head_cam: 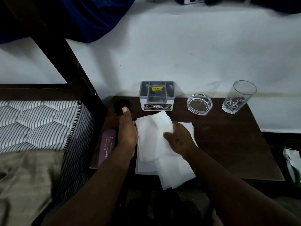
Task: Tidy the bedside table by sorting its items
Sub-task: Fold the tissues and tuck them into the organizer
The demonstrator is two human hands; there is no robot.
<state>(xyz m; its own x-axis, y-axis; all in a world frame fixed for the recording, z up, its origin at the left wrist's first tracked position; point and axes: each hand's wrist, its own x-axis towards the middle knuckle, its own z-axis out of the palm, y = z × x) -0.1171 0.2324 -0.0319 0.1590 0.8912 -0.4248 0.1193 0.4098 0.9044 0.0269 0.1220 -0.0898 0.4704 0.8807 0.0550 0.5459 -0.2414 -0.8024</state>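
Observation:
A loose stack of white paper tissues (pixel 151 144) lies on the front middle of the dark wooden bedside table (pixel 228 144), one sheet hanging over the front edge. My left hand (pixel 127 132) stands edge-on with straight fingers against the stack's left side. My right hand (pixel 180 139) is on the stack's right part; its thumb lies on top of a sheet and its fingers are tucked under the upper tissues, pinching them.
A grey compartment organiser (pixel 157 95) stands at the back by the wall, with a glass ashtray (pixel 199 104) and a drinking glass (pixel 238 97) to its right. A black round object (pixel 121 104) and a purple book (pixel 107 145) lie at the table's left edge, beside the striped mattress (pixel 40 124).

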